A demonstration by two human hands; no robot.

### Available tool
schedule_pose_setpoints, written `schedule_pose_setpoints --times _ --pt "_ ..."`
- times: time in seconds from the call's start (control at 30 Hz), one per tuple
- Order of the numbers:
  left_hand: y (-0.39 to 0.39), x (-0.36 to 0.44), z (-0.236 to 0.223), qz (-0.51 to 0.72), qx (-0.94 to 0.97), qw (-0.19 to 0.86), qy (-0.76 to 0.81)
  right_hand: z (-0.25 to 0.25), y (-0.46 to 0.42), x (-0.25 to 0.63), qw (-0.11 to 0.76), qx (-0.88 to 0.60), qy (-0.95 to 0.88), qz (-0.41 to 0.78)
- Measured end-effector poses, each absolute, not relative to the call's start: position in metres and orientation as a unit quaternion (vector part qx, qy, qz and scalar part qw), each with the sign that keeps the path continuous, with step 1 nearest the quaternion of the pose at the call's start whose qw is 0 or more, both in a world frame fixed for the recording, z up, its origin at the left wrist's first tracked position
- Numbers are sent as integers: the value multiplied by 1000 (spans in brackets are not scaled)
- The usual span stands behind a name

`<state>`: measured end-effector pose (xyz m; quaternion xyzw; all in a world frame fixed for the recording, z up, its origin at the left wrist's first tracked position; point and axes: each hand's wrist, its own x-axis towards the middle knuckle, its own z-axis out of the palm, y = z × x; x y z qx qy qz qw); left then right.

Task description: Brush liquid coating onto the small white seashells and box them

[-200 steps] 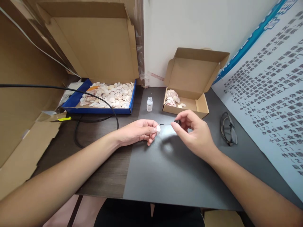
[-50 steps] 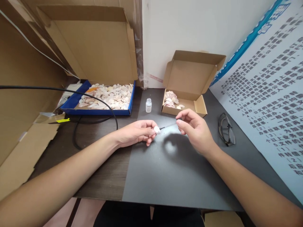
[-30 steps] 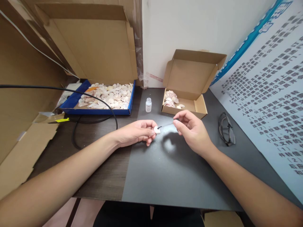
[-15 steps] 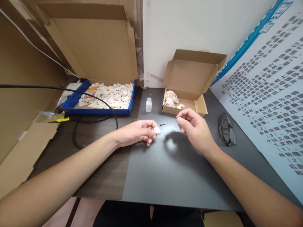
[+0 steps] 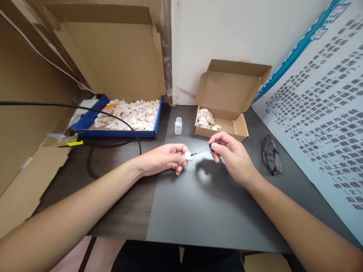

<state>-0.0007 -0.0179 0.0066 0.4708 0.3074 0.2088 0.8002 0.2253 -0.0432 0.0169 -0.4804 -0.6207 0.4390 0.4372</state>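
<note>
My left hand (image 5: pixel 163 158) rests on the dark table and pinches a small white shell (image 5: pixel 188 155) between thumb and fingers. My right hand (image 5: pixel 231 156) is closed on the black cap end of a thin brush (image 5: pixel 200 152), and the brush tip touches the shell. A small clear bottle (image 5: pixel 178 125) stands uncapped just behind the hands.
A blue tray (image 5: pixel 87 126) with several pale shells sits at the back left under a cardboard flap. An open small cardboard box (image 5: pixel 240 128) holding a few shells stands at the back right. Glasses (image 5: pixel 271 155) lie to the right. A black cable (image 5: pixel 90 158) loops on the left.
Half a second ago the brush tip was off the shell with my right hand drawn back to the right; now the hand has come left and the tip touches the shell again.
</note>
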Motion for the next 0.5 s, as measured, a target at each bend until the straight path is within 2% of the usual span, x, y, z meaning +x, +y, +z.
schedule_pose_setpoints --times 0.33,0.5 --pt "-18 0 6 224 456 802 314 15 -47 226 437 -484 -663 368" --pt "-18 -1 5 236 448 800 323 15 -48 226 444 -473 -665 369"
